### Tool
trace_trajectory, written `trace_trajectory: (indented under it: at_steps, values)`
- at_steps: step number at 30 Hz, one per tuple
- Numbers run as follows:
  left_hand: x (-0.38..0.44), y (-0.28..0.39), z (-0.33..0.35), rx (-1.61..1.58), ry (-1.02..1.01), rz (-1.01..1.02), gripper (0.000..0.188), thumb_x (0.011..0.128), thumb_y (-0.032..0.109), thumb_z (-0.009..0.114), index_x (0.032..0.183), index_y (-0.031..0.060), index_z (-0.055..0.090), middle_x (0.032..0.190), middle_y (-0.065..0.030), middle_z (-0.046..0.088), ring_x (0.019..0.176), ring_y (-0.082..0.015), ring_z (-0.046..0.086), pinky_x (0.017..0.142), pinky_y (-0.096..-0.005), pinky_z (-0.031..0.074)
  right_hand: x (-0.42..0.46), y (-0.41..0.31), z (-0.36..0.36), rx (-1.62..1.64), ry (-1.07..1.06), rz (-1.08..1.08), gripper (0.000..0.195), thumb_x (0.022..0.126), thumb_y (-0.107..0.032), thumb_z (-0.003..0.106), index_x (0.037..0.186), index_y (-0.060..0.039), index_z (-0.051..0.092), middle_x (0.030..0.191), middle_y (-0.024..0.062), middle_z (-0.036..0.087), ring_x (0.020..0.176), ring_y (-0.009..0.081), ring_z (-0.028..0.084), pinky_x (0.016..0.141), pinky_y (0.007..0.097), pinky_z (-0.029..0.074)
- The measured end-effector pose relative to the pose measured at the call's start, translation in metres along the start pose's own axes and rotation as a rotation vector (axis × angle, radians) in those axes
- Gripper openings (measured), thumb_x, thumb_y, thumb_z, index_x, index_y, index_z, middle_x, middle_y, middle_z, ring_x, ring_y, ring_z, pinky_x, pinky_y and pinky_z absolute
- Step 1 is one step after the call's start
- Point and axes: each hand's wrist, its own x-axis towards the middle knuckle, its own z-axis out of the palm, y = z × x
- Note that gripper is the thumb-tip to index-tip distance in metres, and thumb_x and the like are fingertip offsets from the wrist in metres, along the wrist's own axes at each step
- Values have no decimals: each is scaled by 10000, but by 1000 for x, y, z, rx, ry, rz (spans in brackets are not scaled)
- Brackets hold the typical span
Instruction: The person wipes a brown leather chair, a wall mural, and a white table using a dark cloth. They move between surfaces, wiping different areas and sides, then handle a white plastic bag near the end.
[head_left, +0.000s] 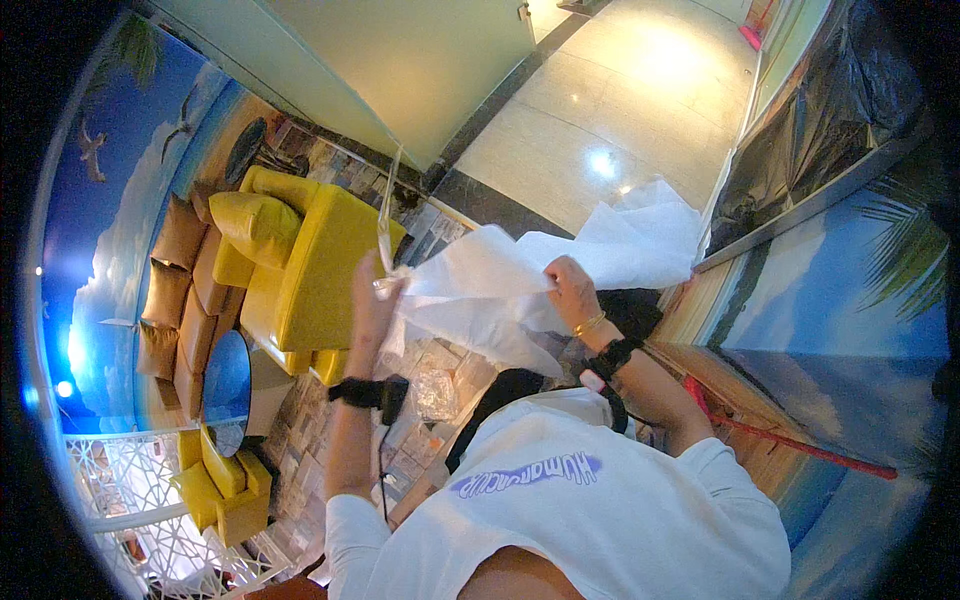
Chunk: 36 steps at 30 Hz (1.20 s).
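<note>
A crumpled white sheet (480, 262), thin and slightly see-through, stretches between my hands and spreads on toward the wall at the right. My left hand (373, 311) pinches its gathered left end between thumb and fingers. From that same spot a narrow translucent strip (386, 202) rises toward the corner of the glass panel. Curled into a fist, my right hand (576, 292) grips the sheet near its middle. Black wrist straps sit on both forearms, and a gold bracelet (589, 325) circles the right wrist.
A yellow armchair (315, 270) stands close to my left hand. Beyond it are a brown sofa (199, 300) and a round table (226, 379). A clear plastic piece (433, 394) lies on the patterned floor. At the right, black plastic film (817, 127) covers an opening beside a red stick (795, 442).
</note>
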Motion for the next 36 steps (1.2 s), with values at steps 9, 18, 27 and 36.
trace_trajectory:
  at_steps: [9,18,27,36]
  values:
    - [-11,74,94,-499,-782,-181,522,825,406,572,1114,-24,501,1034,-164,573,924,-240,554,772,-347,435,-34,-37,4,158,-215,-18,232,603,59,567,770,-50,449,717,101,500,682,306,517,595,386,427]
    - [-52,69,39,-137,-774,213,279,848,218,545,1023,1,546,885,-208,598,805,-330,574,691,-371,442,-5,-34,-2,444,-654,150,358,720,25,464,1067,-59,480,1007,103,524,964,238,521,822,318,423]
    - [-77,66,-14,-67,-570,253,166,818,140,547,917,17,599,806,-196,590,762,-381,544,664,-419,430,-21,-25,42,138,-1060,-95,189,769,-179,554,896,-47,598,898,134,564,869,308,554,744,382,447]
    - [-85,47,-39,-73,-362,334,208,757,17,561,964,30,582,873,-168,596,810,-362,542,687,-394,420,-94,79,31,-489,-1339,114,226,770,-161,506,851,-8,651,890,178,637,847,319,611,716,406,494]
